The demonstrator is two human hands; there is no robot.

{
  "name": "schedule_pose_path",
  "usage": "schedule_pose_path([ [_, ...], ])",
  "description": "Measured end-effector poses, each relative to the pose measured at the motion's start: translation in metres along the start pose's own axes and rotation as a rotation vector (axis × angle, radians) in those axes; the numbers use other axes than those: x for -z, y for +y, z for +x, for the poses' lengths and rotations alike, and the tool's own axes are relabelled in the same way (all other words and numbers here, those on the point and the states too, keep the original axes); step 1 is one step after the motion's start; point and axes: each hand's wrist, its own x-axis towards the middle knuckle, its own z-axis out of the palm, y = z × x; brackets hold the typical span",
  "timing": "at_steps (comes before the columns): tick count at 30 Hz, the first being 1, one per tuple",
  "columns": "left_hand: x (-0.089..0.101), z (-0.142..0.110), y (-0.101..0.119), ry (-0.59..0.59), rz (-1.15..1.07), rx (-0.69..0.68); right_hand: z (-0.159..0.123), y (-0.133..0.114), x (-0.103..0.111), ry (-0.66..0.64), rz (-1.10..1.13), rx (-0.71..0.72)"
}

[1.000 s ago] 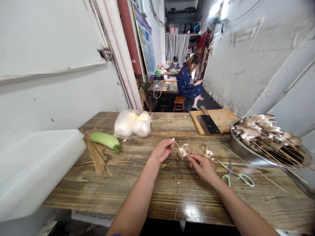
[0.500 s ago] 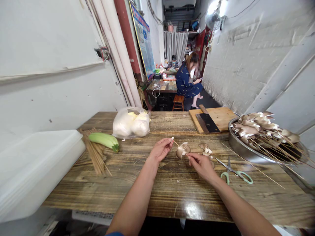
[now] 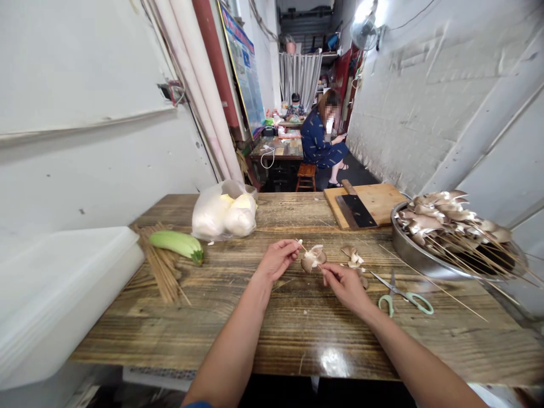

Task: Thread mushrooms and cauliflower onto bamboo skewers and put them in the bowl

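Over the middle of the wooden table, a thin bamboo skewer (image 3: 302, 247) runs through a grey-brown oyster mushroom (image 3: 313, 259). At the skewer's far left end, my left hand (image 3: 279, 258) is closed in a pinch, with a small white bit beside its fingertips. On the near side of the mushroom, my right hand (image 3: 343, 283) pinches the skewer between thumb and fingers; the rest of the stick is hidden by that hand. Loose mushroom pieces (image 3: 352, 258) lie just beyond my right hand. Green-handled scissors (image 3: 402, 293) rest spread apart to its right.
A metal basin (image 3: 419, 258) at right holds several skewered mushrooms (image 3: 446, 212). A cleaver (image 3: 357, 211) lies on a cutting board (image 3: 382, 201). Leftward are bare skewers (image 3: 164, 275), a green squash (image 3: 176, 242), a plastic bag (image 3: 208, 212) and a white container (image 3: 85, 283). Two people sit behind.
The view has shifted slightly, moving most things a little left. Both hands keep their pinches, and the mushroom on the skewer has turned slightly.
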Motion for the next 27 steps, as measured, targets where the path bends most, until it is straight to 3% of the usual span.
schedule_pose_path([
  [6,-0.01,-0.005,-0.007,-0.08,0.027,0.069,0.001,0.0,0.0,0.049,0.019,0.001],
  [13,-0.007,-0.002,-0.005,-0.028,-0.011,0.083,0.004,0.002,0.001,0.109,0.044,0.008],
  [18,-0.005,0.001,-0.017,0.151,0.181,-0.048,0.012,-0.003,0.039,0.309,0.144,-0.056],
  [21,-0.014,0.0,-0.027,0.151,0.276,-0.101,0.014,-0.009,0.065,0.399,0.294,-0.095],
  [24,-0.029,-0.003,-0.03,0.088,0.242,-0.027,0.013,-0.013,0.072,0.358,0.407,-0.105],
  [27,-0.045,-0.006,-0.024,0.041,0.113,-0.007,0.012,-0.012,0.061,0.24,0.445,-0.138],
])
